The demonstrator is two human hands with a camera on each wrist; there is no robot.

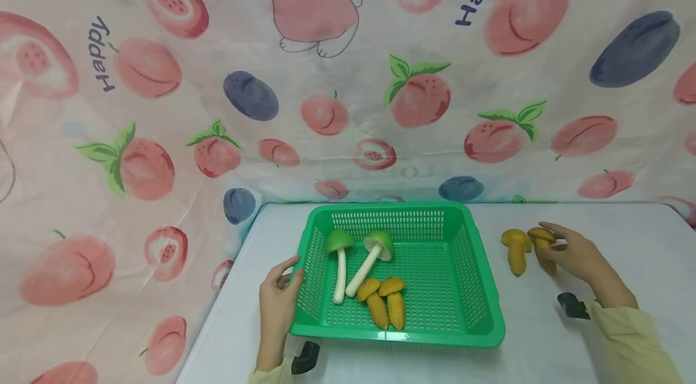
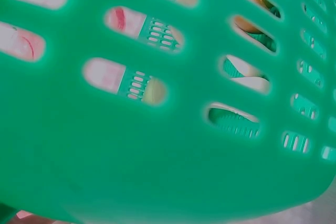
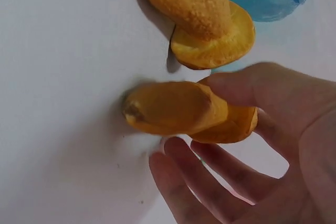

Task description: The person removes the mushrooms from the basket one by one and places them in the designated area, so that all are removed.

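Note:
A green plastic basket [image 1: 413, 337] holds two mushrooms with green caps and white stems, one of them upright-looking on the left [image 1: 340, 272], plus two yellow-brown mushrooms [image 1: 397, 305]. My left hand [image 1: 278, 299] grips the basket's left rim; in the left wrist view the basket wall [image 2: 131, 171] hides nearly all of that hand. To the right of the basket, my right hand [image 1: 576, 256] pinches a yellow-brown mushroom [image 3: 168, 107] near its cap, thumb on one side, with other fingers spread below. Beside it another yellow-brown mushroom [image 1: 516, 251] lies on the white table.
The white tabletop [image 1: 535, 336] runs around the basket. Behind and to the left hangs a fruit-printed cloth [image 1: 348, 148]. A black wrist device [image 1: 306, 358] sits by the left sleeve and a similar one [image 1: 573, 305] by the right sleeve.

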